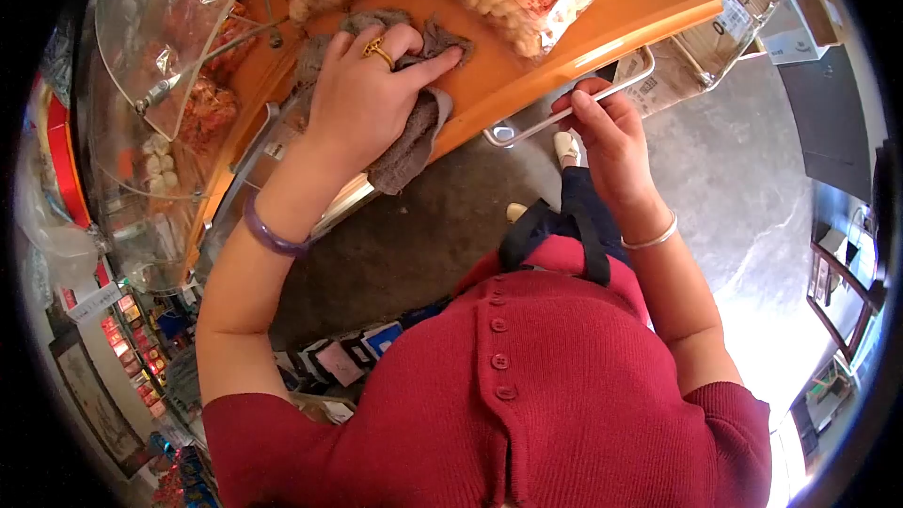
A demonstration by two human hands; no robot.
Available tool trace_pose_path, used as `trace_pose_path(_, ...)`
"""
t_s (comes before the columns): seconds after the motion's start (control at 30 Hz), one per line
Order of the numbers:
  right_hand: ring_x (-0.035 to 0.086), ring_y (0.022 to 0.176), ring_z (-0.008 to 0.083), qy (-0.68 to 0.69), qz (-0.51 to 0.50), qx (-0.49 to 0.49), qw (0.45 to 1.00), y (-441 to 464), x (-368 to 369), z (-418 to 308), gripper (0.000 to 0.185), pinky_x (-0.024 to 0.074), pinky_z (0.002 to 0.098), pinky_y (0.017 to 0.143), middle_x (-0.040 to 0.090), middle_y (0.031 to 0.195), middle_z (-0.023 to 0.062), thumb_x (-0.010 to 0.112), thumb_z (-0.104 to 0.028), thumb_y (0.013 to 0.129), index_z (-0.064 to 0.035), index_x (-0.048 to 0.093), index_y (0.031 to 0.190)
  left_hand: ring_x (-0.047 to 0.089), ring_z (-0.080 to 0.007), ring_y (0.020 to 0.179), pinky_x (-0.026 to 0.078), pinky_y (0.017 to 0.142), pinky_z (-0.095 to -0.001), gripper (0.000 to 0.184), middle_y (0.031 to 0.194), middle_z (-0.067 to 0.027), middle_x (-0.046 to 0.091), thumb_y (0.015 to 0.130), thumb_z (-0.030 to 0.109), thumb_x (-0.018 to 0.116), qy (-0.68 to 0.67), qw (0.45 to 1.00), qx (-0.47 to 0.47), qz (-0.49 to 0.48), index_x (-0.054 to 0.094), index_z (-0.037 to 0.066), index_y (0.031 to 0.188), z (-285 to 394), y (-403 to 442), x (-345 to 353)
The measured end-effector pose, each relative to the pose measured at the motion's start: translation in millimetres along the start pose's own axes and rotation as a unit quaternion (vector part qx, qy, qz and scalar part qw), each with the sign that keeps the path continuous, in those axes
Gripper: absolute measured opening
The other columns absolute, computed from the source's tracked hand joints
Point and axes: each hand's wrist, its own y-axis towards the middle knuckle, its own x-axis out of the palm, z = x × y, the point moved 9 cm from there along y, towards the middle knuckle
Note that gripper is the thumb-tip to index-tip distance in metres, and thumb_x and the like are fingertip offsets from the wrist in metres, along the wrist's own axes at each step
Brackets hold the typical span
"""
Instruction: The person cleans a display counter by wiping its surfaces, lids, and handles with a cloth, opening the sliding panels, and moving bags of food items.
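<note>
My left hand [362,99], with a ring on one finger, presses down on a grey-brown cloth [406,146], its fingers curled over it. The cloth lies bunched on the orange wooden shelf [484,85], and part of it hangs over the front edge. My right hand [609,132] is closed around a white bent metal bar [531,132] by the shelf's edge. Whether the bar is fixed to the shelf, I cannot tell.
Clear plastic bags of pale, rounded food pieces [541,0] sit at the back of the shelf. Clear curved bin covers [169,28] with bagged goods stand at left. Cardboard boxes [724,0] are at upper right. Below is a grey concrete floor [724,141].
</note>
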Motion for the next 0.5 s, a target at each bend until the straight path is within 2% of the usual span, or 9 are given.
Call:
trace_pose_path(0.13, 0.057, 0.085, 0.0137, 0.002, -0.002, 0.001, 1.000, -0.5, 1.4, 2.1, 0.016, 0.0446, 0.0275, 0.077, 0.063, 0.091, 0.0065, 0.055, -0.019, 0.092, -0.0045, 0.057, 0.097, 0.055, -0.0254, 0.087, 0.040, 0.075, -0.0411, 0.038, 0.091, -0.0047, 0.053, 0.076, 0.008, 0.057, 0.007, 0.999, -0.033, 0.026, 0.066, 0.021, 0.110, 1.3, 17.5, 3.7)
trace_pose_path(0.2, 0.057, 0.085, 0.0137, -0.005, 0.006, 0.007, 1.000, -3.0, -0.3, 0.9, 0.016, 0.0447, 0.0276, 0.078, 0.063, 0.090, 0.0064, 0.055, -0.019, 0.092, -0.0044, 0.057, 0.097, 0.053, -0.0203, 0.082, 0.037, 0.074, -0.0373, 0.036, 0.081, 0.0008, 0.049, 0.074, 0.011, 0.055, 0.012, 0.998, -0.029, 0.063, 0.069, 0.024, 0.105, 1.2, 22.9, 3.7)
trace_pose_path(0.3, 0.058, 0.084, 0.0138, -0.021, 0.001, 0.008, 1.000, -0.6, 0.1, -1.0, 0.015, 0.0449, 0.0279, 0.078, 0.063, 0.090, 0.0064, 0.054, -0.018, 0.092, -0.0041, 0.057, 0.097, 0.053, -0.0192, 0.081, 0.037, 0.073, -0.0364, 0.035, 0.081, 0.0008, 0.049, 0.074, 0.011, 0.055, 0.012, 0.999, -0.032, 0.023, 0.069, 0.023, 0.104, -4.4, 3.3, 2.4)
trace_pose_path(0.43, 0.057, 0.084, 0.0139, 0.005, 0.001, 0.001, 1.000, -1.4, 0.2, 2.9, 0.015, 0.0450, 0.0278, 0.078, 0.063, 0.090, 0.0066, 0.054, -0.018, 0.093, -0.0038, 0.057, 0.098, 0.053, -0.0190, 0.081, 0.037, 0.073, -0.0362, 0.035, 0.082, 0.0007, 0.049, 0.075, 0.011, 0.054, -0.006, 0.999, -0.031, 0.034, 0.069, 0.022, 0.104, -4.8, 11.8, 0.1)
trace_pose_path(0.5, 0.057, 0.084, 0.0138, 0.005, 0.000, -0.003, 1.000, -1.0, 0.4, 0.8, 0.015, 0.0450, 0.0278, 0.077, 0.063, 0.090, 0.0067, 0.054, -0.018, 0.093, -0.0038, 0.057, 0.098, 0.054, -0.0271, 0.082, 0.041, 0.073, -0.0407, 0.037, 0.086, -0.0076, 0.051, 0.075, 0.006, 0.056, -0.002, 0.999, -0.025, 0.047, 0.067, 0.019, 0.108, 0.2, 28.7, -1.2)
